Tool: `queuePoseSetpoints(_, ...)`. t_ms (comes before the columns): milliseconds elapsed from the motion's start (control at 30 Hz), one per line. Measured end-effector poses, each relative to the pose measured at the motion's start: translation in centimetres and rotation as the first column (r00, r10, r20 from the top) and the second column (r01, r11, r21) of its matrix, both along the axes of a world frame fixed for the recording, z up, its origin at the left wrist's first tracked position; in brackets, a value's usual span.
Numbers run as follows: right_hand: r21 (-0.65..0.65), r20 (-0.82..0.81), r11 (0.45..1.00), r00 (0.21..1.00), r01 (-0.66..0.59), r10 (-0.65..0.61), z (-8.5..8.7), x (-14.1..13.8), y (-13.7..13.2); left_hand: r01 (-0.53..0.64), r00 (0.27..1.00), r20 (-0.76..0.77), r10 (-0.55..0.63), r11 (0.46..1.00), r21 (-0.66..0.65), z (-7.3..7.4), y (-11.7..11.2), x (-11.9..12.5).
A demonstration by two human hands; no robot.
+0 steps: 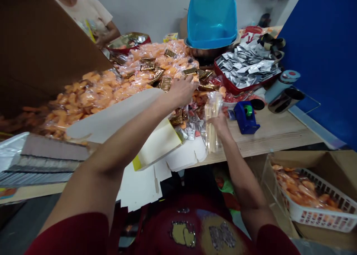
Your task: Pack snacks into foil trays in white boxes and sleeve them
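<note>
My left hand (pixel 182 90) reaches forward over the pile of orange wrapped snacks (pixel 111 86) and rests, fingers curled down, among gold sachets (pixel 164 80) on top of the heap. What its fingers hold is hidden. My right hand (pixel 220 124) grips a clear plastic packet of pale sticks (pixel 212 115) upright near the table's front edge. An open white and yellow carton (pixel 156 143) lies on the table under my left forearm.
A red tray of silver sachets (pixel 245 67) sits at back right beside a blue tub (pixel 212 19) in a metal bowl. A blue tape dispenser (pixel 245 117) stands by my right hand. White basket of orange snacks (pixel 312 195) below right. Another person (pixel 92 17) works far left.
</note>
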State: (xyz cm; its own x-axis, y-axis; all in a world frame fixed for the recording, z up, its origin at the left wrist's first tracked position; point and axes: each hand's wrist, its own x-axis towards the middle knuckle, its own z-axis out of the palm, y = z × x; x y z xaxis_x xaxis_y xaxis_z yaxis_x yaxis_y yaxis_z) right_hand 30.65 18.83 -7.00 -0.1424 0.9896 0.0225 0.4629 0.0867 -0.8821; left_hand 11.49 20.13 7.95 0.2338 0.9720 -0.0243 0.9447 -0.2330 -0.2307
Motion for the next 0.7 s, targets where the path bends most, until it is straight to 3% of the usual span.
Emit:
queuePoseSetpoints(67,-0.033,0.108,0.998,0.993,0.054,-0.051,0.4,1.9,-0.6,0.064,0.997,0.036,-0.067,0.995,0.079,0.3,-2.6,0.7)
queuePoseSetpoints(133,-0.092,0.300,0.989,0.950,0.116,-0.084,0.4,4.3,-1.5,0.131,0.990,0.043,-0.134,0.989,0.075,-0.5,-5.8,1.5)
queuePoseSetpoints(267,-0.109,0.613,0.983,0.789,0.145,-0.048,-0.2,6.8,-2.6,0.149,0.988,0.066,-0.140,0.976,-0.159,-4.5,-12.0,1.6)
queuePoseSetpoints(367,-0.088,0.686,0.984,0.725,0.152,-0.051,-0.7,5.1,-2.1,0.045,0.993,0.117,-0.022,0.980,-0.193,-7.6,-16.3,-0.1)
queuePoseSetpoints(500,-0.044,0.673,0.989,0.736,0.142,-0.076,-0.8,-0.3,-1.0,-0.059,0.971,0.214,0.104,0.976,-0.208,-10.1,-20.5,-3.7)
queuePoseSetpoints(600,0.018,0.642,0.997,0.763,0.081,-0.074,-1.1,-3.8,-0.5,0.007,0.934,0.347,0.085,0.967,-0.256,-11.1,-21.2,-5.8)
queuePoseSetpoints(700,0.073,0.637,0.997,0.768,0.035,-0.074,-1.4,-4.7,0.0,0.121,0.889,0.457,0.033,0.945,-0.304,-11.5,-20.3,-6.5)
